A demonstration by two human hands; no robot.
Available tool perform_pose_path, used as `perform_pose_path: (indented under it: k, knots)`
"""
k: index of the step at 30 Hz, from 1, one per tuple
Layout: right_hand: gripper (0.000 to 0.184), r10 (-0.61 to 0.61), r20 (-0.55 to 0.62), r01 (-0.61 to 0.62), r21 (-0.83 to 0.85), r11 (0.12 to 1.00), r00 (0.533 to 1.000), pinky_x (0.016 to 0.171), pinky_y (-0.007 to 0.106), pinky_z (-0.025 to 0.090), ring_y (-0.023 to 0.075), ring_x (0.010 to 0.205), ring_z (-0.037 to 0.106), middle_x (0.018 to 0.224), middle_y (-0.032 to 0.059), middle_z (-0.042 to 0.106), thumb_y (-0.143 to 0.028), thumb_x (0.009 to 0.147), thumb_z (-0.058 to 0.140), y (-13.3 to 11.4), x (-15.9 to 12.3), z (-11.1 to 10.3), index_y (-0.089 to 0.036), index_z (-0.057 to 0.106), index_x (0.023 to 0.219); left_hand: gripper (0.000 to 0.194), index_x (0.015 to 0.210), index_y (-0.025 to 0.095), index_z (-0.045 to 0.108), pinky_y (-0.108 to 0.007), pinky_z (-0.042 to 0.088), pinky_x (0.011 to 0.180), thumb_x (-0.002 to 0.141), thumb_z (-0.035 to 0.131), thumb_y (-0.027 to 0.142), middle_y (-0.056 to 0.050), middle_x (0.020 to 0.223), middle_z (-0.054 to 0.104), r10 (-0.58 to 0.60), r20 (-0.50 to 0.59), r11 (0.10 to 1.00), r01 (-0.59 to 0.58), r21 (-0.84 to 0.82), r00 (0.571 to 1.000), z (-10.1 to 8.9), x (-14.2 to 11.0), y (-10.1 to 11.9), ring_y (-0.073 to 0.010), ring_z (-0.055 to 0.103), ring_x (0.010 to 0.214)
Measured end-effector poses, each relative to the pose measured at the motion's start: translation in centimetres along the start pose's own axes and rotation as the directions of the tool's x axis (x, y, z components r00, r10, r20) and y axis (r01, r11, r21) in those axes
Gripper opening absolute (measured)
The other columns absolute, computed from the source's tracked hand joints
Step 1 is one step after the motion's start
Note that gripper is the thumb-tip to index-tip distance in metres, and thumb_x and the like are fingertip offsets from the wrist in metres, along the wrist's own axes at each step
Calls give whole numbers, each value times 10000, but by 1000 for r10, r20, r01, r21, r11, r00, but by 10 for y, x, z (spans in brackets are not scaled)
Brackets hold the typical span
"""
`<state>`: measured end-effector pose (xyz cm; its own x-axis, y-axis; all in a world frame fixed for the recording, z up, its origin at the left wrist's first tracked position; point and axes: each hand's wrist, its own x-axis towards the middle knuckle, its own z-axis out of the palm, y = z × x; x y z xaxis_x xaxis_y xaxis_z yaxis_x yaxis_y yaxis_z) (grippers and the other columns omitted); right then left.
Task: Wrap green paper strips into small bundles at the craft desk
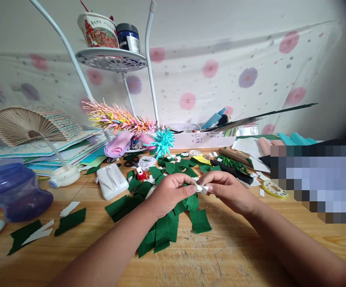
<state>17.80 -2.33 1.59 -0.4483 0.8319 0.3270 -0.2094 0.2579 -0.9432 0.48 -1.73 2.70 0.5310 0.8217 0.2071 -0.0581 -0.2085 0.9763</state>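
Pinched between the fingertips of both hands is a small white piece (202, 189), perhaps folded paper; its exact kind is too small to make out. My left hand (173, 190) grips its left end, and my right hand (227, 190) grips its right end. Below and behind them, cut pieces of dark green crepe paper (200, 221) lie scattered over the wooden table. A red and white small figure (141, 174) stands among the green pieces, left of my left hand. Beyond the hands lies a yellow piece (202, 159).
A white box-like device (112, 181), a fan (32, 125) and a purple translucent object (26, 191) stand left. Behind are a metal rack (113, 59), a turquoise spiky flower (163, 143) and a white box (196, 140). A tape roll (274, 189) lies right.
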Motion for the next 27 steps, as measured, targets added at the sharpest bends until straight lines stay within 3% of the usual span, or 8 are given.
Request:
perform_pose_path:
  k: [6, 11, 16, 21, 27]
  knots:
    - [92, 40, 52, -40, 0, 999, 998, 554, 212, 352, 77, 585, 436, 635, -24, 502, -172, 653, 630, -5, -2, 4, -150, 541, 647, 83, 711, 133, 584, -168, 341, 590, 687, 567, 211, 24, 656, 536, 42, 80, 997, -46, 58, 996, 0, 1, -2, -65, 456, 620]
    - [131, 75, 31, -72, -70, 995, 997, 534, 228, 342, 86, 566, 441, 619, -23, 480, -203, 669, 617, -7, -1, 7, -149, 498, 665, 96, 689, 129, 556, -169, 332, 565, 702, 551, 224, 25, 645, 510, 73, 42, 975, -80, 208, 996, 1, 1, -2, -64, 438, 605]
    - [149, 23, -25, -27, -139, 990, 999, 509, 214, 303, 78, 552, 390, 592, -31, 444, -229, 681, 606, -5, 1, 9, -139, 496, 639, 151, 666, 127, 533, -175, 289, 479, 701, 548, 274, 37, 577, 451, 75, -23, 945, -64, 320, 997, 2, 0, -2, -58, 376, 522]
    - [136, 25, -27, -26, -51, 998, 999, 516, 203, 297, 72, 557, 378, 589, -38, 445, -224, 668, 624, -2, 1, 7, -140, 519, 645, 119, 667, 134, 540, -181, 324, 505, 703, 539, 247, 22, 606, 499, 131, -73, 912, -91, 400, 989, 4, -3, 1, -71, 424, 555]
    - [190, 84, 76, -91, 97, 991, 994, 567, 223, 339, 84, 592, 439, 670, 7, 527, -289, 711, 580, -1, -2, -4, -131, 607, 814, 103, 710, 144, 536, -203, 372, 600, 727, 512, 243, 1, 691, 557, 130, -83, 927, -91, 363, 988, 0, -1, 2, -94, 490, 646]
